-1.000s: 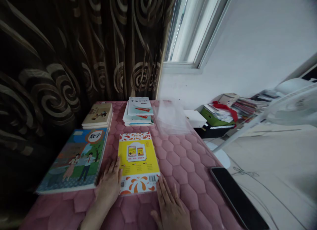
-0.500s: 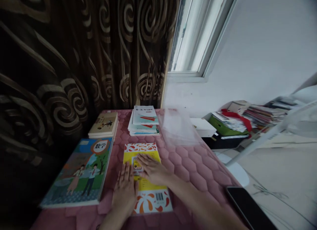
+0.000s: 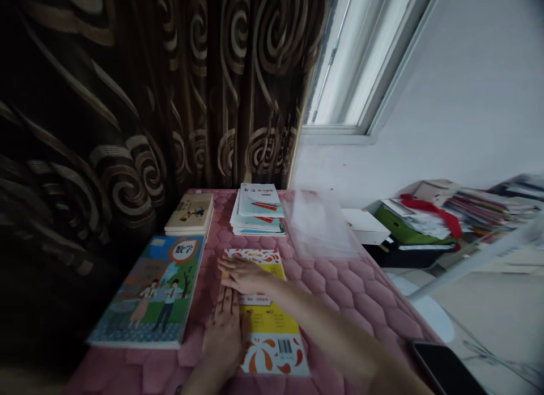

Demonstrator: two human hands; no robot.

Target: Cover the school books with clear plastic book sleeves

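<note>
A thin book with a yellow, white and orange-patterned cover (image 3: 272, 321) lies flat on the pink table cover, its barcode toward me. My left hand (image 3: 225, 330) rests flat along the book's left edge, fingers stretched out and pointing away from me. Across the book's upper left reaches my right hand (image 3: 244, 275), palm down with fingers extended, just beyond the left fingertips. Part of the cover is hidden beneath the right hand and forearm. Neither hand grips anything.
Left of the hands lies a blue-green math textbook (image 3: 153, 293), with tan books (image 3: 190, 212) behind it. A stack of pale booklets (image 3: 259, 205) stands at the back beside clear plastic sheets (image 3: 318, 225). A dark phone (image 3: 444, 366) lies at the right edge of the pink table cover (image 3: 357, 304).
My right hand has slid from the middle of the cover to its upper left edge. My left hand stays on the book's left edge. The camera view has shifted slightly.
</note>
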